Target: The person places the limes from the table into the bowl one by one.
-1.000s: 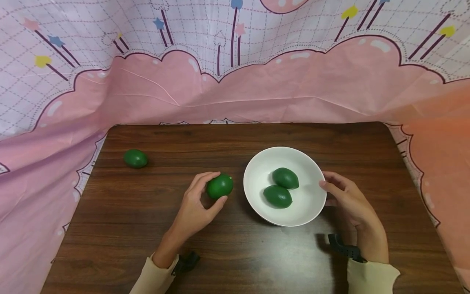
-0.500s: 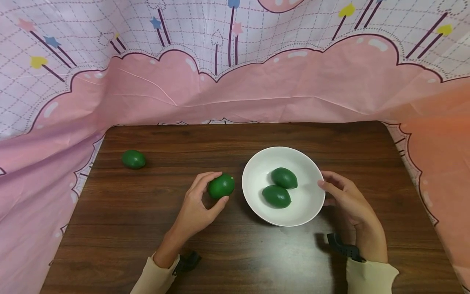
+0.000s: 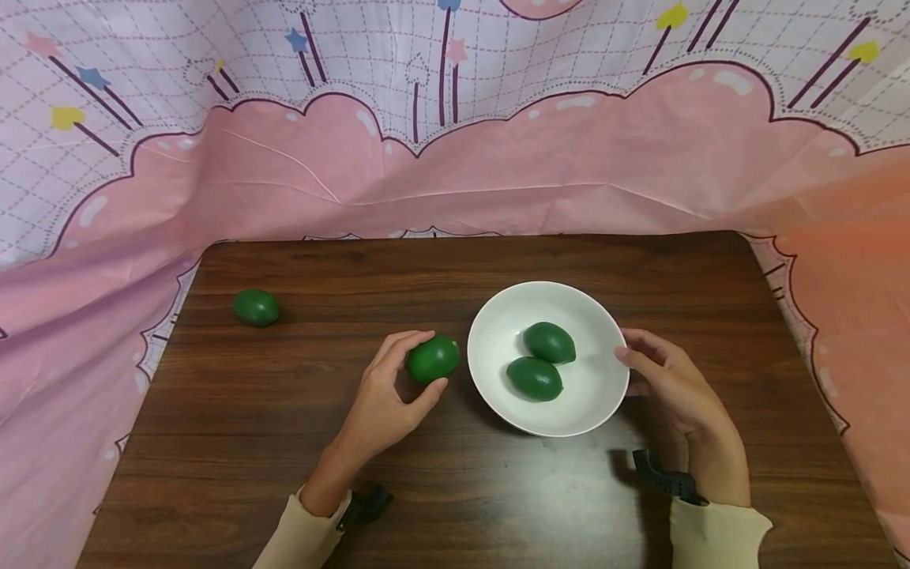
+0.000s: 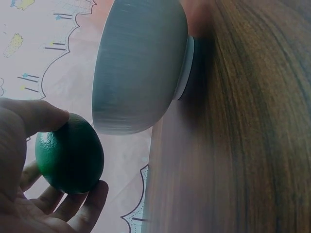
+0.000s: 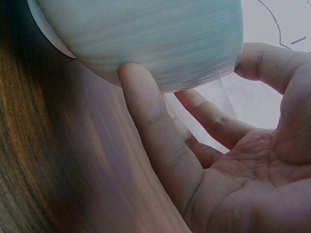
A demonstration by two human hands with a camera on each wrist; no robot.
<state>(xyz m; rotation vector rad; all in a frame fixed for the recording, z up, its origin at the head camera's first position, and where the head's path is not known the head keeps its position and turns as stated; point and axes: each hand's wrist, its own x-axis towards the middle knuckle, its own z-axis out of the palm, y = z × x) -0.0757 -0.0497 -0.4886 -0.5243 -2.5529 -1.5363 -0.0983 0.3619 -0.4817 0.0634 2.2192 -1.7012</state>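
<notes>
Between the thumb and fingers of my left hand (image 3: 387, 395) is a green lime (image 3: 434, 359), held just left of the white bowl (image 3: 490, 324). In the left wrist view this lime (image 4: 70, 155) is off the table, apart from the bowl's outer wall (image 4: 141, 68). Two more limes lie side by side inside the bowl, one lime (image 3: 550, 342) behind the other lime (image 3: 535, 378). My right hand (image 3: 675, 379) grips the bowl's right side, thumb at the rim. From the right wrist, its fingers (image 5: 146, 102) show against the outer wall underneath.
Another lime (image 3: 256, 307) lies at the back left of the dark wooden table (image 3: 284, 442). A pink and white patterned cloth (image 3: 455, 182) hangs behind the table and along its sides.
My left hand has shifted slightly right with the lime, closer to the bowl. The right hand keeps its grip on the bowl, and the head view has drifted a little.
</notes>
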